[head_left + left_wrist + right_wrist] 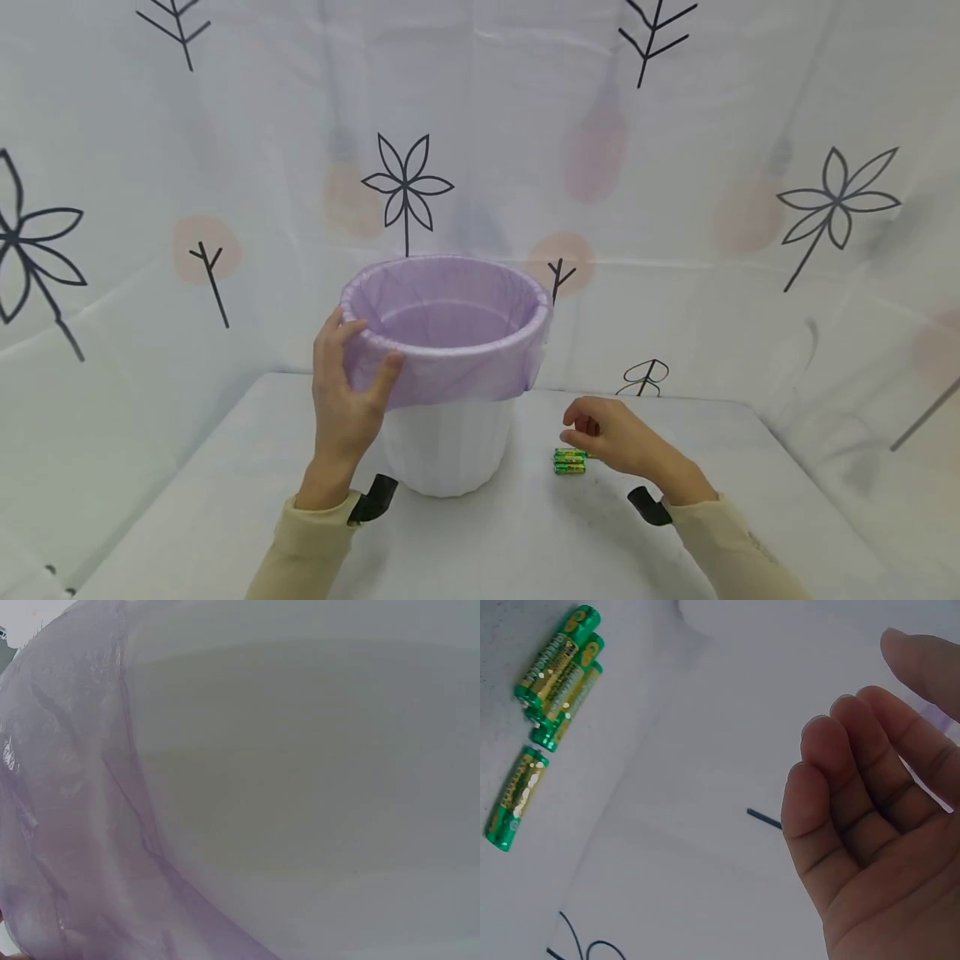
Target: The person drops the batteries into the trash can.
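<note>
A white trash bin (446,450) with a pale purple bag (450,375) folded over its rim is in the middle of the head view. My left hand (345,412) grips the bin's left side at the rim, its thumb against the bag outside. The left wrist view is filled by the bin's white wall (315,787) and the bag's loose edge (67,787). Right of the bin, my right hand (618,437) hovers beside green and gold batteries (570,460), fingers loosely bent and holding nothing. In the right wrist view, three batteries (561,667) lie side by side, with another battery (516,799) apart.
A white table (480,550) lies under everything. Behind and around it hangs a white cloth (480,125) printed with dark flowers and twigs, meeting the table's back edge.
</note>
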Demonstrator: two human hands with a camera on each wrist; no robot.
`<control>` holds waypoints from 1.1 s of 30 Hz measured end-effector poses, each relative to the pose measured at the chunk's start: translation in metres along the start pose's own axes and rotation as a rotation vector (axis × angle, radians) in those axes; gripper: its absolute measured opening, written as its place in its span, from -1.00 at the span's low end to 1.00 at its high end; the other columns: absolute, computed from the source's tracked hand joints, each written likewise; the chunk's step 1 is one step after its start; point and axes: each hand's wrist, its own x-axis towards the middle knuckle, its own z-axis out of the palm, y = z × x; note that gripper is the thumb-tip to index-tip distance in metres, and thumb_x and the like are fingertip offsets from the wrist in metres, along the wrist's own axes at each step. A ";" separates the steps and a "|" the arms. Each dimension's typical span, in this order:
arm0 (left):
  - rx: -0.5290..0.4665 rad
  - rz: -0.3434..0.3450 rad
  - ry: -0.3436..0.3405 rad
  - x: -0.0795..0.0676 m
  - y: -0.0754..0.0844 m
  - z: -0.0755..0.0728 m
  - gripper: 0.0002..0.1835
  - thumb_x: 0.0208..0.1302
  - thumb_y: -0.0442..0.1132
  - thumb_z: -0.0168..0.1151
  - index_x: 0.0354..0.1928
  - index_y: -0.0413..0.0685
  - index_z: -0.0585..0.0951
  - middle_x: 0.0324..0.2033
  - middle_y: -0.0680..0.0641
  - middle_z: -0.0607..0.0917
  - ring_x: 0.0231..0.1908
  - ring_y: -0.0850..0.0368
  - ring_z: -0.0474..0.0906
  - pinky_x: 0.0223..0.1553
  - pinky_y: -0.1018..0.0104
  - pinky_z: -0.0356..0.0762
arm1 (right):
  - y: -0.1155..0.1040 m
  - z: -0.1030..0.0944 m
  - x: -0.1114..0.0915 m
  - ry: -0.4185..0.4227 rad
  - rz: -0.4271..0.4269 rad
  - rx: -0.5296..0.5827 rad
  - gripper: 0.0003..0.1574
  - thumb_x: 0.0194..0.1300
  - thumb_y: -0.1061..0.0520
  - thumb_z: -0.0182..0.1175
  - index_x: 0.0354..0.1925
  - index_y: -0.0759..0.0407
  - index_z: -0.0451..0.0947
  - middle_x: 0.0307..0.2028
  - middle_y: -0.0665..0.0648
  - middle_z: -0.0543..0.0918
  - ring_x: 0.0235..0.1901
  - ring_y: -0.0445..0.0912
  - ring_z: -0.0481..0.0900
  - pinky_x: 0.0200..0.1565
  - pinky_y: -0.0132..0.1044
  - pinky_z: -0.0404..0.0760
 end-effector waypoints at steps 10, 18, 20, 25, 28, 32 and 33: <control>-0.006 0.003 -0.008 -0.001 0.000 0.000 -0.50 0.04 -0.40 0.32 0.05 -0.35 0.41 0.27 -0.40 0.28 0.25 -0.30 0.21 0.15 -0.28 0.22 | 0.022 0.027 -0.009 -0.061 0.061 -0.005 -0.78 0.20 0.03 0.31 -0.24 0.10 0.55 -0.46 -0.13 0.47 -0.42 -0.23 0.41 -0.36 -0.35 0.44; -0.007 -0.004 -0.005 -0.001 0.000 0.001 -0.50 0.04 -0.39 0.31 0.05 -0.34 0.41 0.27 -0.40 0.28 0.25 -0.29 0.21 0.16 -0.27 0.21 | 0.038 0.043 -0.013 -0.094 0.109 -0.016 -0.72 0.12 0.02 0.37 -0.23 0.09 0.56 -0.40 -0.11 0.51 -0.34 -0.16 0.44 -0.29 -0.32 0.45; -0.006 -0.006 -0.007 -0.001 0.000 0.000 -0.50 0.04 -0.39 0.31 0.05 -0.35 0.41 0.27 -0.40 0.28 0.25 -0.29 0.21 0.16 -0.27 0.21 | 0.041 0.045 -0.014 -0.099 0.117 -0.020 -0.69 0.10 0.01 0.39 -0.23 0.09 0.56 -0.37 -0.09 0.53 -0.31 -0.13 0.46 -0.25 -0.30 0.47; 0.000 -0.013 -0.014 -0.001 0.000 0.000 -0.49 0.05 -0.39 0.31 0.06 -0.38 0.40 0.28 -0.40 0.27 0.25 -0.27 0.21 0.15 -0.29 0.21 | 0.044 0.049 -0.013 -0.107 0.143 -0.033 -0.67 0.06 0.00 0.41 -0.23 0.07 0.55 -0.32 -0.07 0.55 -0.26 -0.11 0.47 -0.17 -0.22 0.48; 0.000 -0.019 -0.017 -0.001 -0.001 0.000 -0.49 0.06 -0.39 0.31 0.07 -0.38 0.40 0.28 -0.39 0.27 0.25 -0.25 0.22 0.15 -0.29 0.21 | 0.043 0.051 -0.013 -0.111 0.153 -0.043 -0.66 0.06 0.01 0.42 -0.22 0.07 0.55 -0.32 -0.08 0.55 -0.26 -0.11 0.47 -0.15 -0.18 0.49; -0.001 -0.021 -0.016 -0.001 -0.001 0.000 -0.49 0.06 -0.39 0.31 0.06 -0.36 0.40 0.28 -0.39 0.27 0.25 -0.24 0.22 0.15 -0.29 0.21 | 0.043 0.054 -0.012 -0.113 0.156 -0.058 -0.64 0.03 0.01 0.43 -0.21 0.07 0.55 -0.31 -0.08 0.55 -0.25 -0.11 0.48 -0.14 -0.13 0.49; -0.001 -0.020 -0.016 -0.001 -0.001 0.000 -0.50 0.05 -0.39 0.31 0.06 -0.36 0.40 0.28 -0.39 0.27 0.25 -0.24 0.22 0.15 -0.29 0.21 | 0.043 0.054 -0.012 -0.113 0.157 -0.062 -0.63 0.03 0.01 0.43 -0.21 0.07 0.55 -0.31 -0.08 0.55 -0.25 -0.11 0.48 -0.14 -0.13 0.49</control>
